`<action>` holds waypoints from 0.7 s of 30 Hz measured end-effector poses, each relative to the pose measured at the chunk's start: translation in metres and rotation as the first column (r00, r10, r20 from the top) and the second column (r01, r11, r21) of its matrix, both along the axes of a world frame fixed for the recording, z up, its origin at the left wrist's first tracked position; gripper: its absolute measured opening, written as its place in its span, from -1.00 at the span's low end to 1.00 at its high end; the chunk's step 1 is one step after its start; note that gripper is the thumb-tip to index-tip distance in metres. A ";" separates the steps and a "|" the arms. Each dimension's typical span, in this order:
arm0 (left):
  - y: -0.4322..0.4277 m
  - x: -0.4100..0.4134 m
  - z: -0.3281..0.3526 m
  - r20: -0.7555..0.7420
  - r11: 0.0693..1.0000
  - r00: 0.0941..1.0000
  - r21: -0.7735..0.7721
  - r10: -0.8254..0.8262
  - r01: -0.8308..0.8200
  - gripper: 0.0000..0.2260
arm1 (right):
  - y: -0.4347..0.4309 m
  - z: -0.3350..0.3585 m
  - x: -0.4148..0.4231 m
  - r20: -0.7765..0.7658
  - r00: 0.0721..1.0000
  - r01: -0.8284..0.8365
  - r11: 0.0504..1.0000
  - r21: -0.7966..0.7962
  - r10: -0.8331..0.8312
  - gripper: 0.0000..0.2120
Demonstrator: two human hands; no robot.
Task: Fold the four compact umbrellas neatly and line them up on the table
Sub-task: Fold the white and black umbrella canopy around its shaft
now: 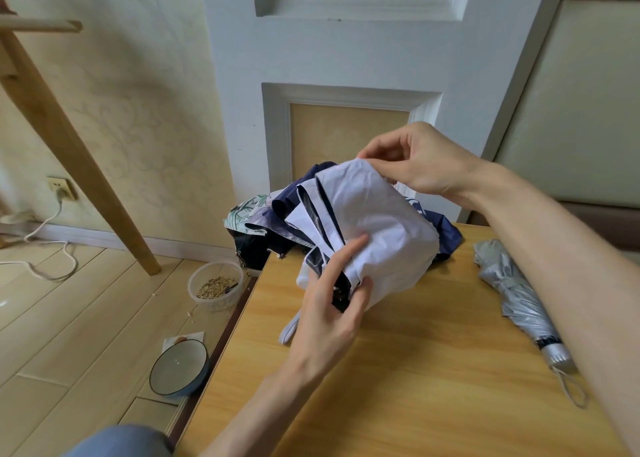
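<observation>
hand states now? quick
Left hand: grips the white umbrella near its lower end.
Right hand: pinches its top fabric edge.

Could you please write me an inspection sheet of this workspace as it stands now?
Surface: light wooden table.
Job's things: white umbrella held above the table, half gathered; silver umbrella collapsed, lying at the right; navy umbrella and floral umbrella heaped loose at the far edge.
Clutter: on the floor, a plastic tub of grain-like bits and a bowl.
Grippers: left hand grips the white umbrella's gathered folds; right hand pinches its upper edge.
Cables: white cable from a wall socket trails over the floor.
Surroundings: white panelled door, patterned wall, slanted wooden leg.
</observation>
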State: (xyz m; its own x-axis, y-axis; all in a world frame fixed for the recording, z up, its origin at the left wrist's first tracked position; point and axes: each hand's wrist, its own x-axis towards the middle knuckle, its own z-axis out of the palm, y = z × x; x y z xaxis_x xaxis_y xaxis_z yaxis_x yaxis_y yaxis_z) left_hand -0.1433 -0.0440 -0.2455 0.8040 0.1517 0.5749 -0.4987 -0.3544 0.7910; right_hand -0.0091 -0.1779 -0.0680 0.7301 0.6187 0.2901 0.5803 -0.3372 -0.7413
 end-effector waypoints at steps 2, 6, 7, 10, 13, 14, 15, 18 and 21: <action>0.000 0.000 0.003 0.004 1.000 1.000 -0.019 -0.016 0.017 -0.51 | 0.005 0.002 0.004 0.170 0.983 0.084 0.995 -0.047 -0.074 -0.88; 0.001 0.002 0.004 -0.004 0.998 1.000 -0.066 -0.001 0.001 -0.49 | 0.011 0.006 0.002 0.349 0.933 0.118 0.991 -0.057 -0.091 -0.84; 0.002 0.002 0.004 -0.009 0.997 1.000 -0.081 0.004 -0.004 -0.48 | 0.010 0.006 0.002 0.315 0.947 0.084 0.996 -0.043 -0.066 -0.85; 0.003 0.000 0.003 -0.022 0.994 1.000 -0.109 0.009 -0.011 -0.47 | 0.003 0.005 0.000 0.093 0.996 -0.013 1.000 -0.008 0.014 -0.84; 0.002 -0.001 0.004 -0.038 0.994 0.999 -0.112 -0.019 0.015 -0.47 | 0.001 -0.001 0.005 0.083 0.996 0.024 1.000 0.006 -0.024 -0.86; 0.002 -0.001 0.004 -0.036 0.995 0.999 -0.101 -0.025 0.021 -0.47 | 0.002 -0.004 0.006 0.109 0.993 0.053 0.999 0.014 -0.054 -0.83; 0.001 -0.001 0.004 -0.031 0.996 0.999 -0.085 -0.028 0.025 -0.47 | 0.005 -0.007 0.006 0.135 0.988 0.072 0.997 0.021 -0.074 -0.82; 0.002 -0.002 0.003 -0.029 0.997 0.999 -0.068 -0.036 0.034 -0.46 | 0.011 -0.013 0.007 0.160 0.981 0.104 0.994 0.032 -0.108 -0.80; 0.004 -0.002 0.002 -0.030 0.995 0.998 -0.091 -0.051 0.048 -0.46 | 0.009 -0.008 0.001 -0.118 0.991 0.078 0.988 0.136 -0.062 -0.64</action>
